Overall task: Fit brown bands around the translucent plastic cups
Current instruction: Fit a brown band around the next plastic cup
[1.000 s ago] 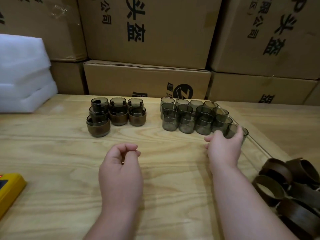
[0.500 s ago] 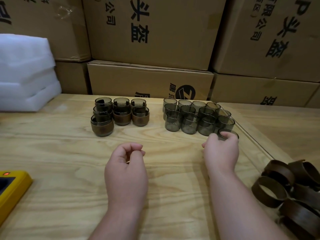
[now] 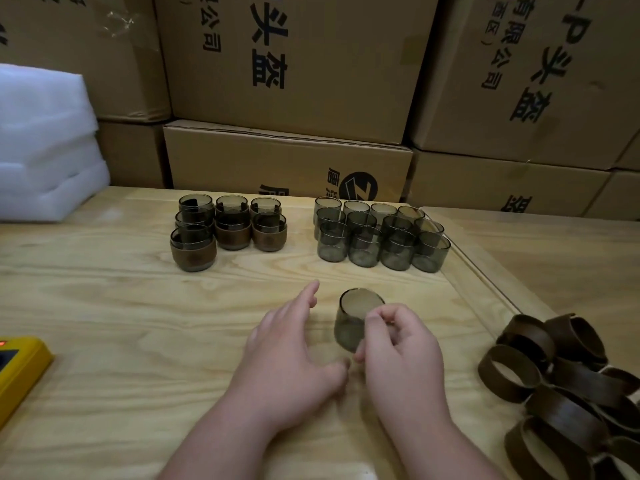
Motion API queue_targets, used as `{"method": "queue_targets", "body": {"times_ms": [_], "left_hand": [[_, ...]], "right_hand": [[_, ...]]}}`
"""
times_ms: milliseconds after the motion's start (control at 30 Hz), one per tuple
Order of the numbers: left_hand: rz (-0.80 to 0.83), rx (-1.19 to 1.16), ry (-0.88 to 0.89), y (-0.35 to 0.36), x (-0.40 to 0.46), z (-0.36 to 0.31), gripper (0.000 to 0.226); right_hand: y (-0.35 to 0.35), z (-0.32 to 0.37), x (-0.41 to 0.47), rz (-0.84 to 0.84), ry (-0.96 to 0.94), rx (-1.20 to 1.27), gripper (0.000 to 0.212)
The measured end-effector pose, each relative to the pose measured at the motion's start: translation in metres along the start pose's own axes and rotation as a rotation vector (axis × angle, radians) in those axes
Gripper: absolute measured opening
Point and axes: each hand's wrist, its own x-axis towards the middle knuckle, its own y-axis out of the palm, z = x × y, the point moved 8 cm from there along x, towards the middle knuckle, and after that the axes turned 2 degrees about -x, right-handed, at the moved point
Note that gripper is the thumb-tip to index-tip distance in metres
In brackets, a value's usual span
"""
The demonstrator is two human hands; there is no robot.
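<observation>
Above the wooden table (image 3: 104,306), the right hand (image 3: 401,348) pinches a tilted, empty translucent cup (image 3: 355,320) while the left hand (image 3: 291,355) spreads open beside it.

A pale wooden table (image 3: 104,306) fills the near scene. Stacked cardboard boxes (image 3: 294,64) printed with black characters form the far wall. White foam sheets (image 3: 45,150) sit far left. Lighting is dim.

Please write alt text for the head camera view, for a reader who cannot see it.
The right hand holds a bare cup, tilted, above a wooden table; the open left hand is beside it. Behind stand banded cups on the left and bare cups on the right, and brown bands are piled at the right edge.
</observation>
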Motion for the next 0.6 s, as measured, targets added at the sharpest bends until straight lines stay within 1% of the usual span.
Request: {"method": "queue_targets", "body": {"times_ms": [67,100,133,200,233,267,333,467,600], "left_hand": [[-0.015,0.008,-0.005,0.000,0.001,0.002,0.114],[-0.024,0.023,-0.005,0.000,0.002,0.004,0.110],[-0.035,0.045,0.006,0.000,0.002,0.004,0.100],[-0.074,0.058,0.033,-0.002,0.002,0.001,0.070],[-0.096,0.036,0.035,-0.004,0.001,0.001,0.063],[-0.113,0.009,0.034,-0.004,0.001,0.001,0.060],[-0.139,-0.053,0.026,-0.005,0.001,0.004,0.061],[-0.205,-0.191,0.030,-0.008,0.002,0.007,0.053],[-0.238,-0.288,0.023,-0.010,0.003,0.011,0.066]], "right_hand": [[-0.003,0.004,-0.013,0.013,-0.037,0.058,0.020],[-0.006,0.005,-0.016,-0.004,-0.060,0.076,0.020],[-0.010,0.007,-0.017,-0.033,-0.082,0.087,0.020],[-0.014,0.009,-0.014,-0.077,-0.097,0.096,0.023],[-0.013,0.008,-0.010,-0.077,-0.071,0.118,0.024],[-0.010,0.005,-0.007,-0.060,-0.026,0.155,0.024],[-0.004,0.002,0.001,-0.025,0.034,0.176,0.028],[0.011,-0.001,0.013,0.067,0.110,0.168,0.037],[0.023,0.001,0.015,0.132,0.088,0.233,0.044]]}}
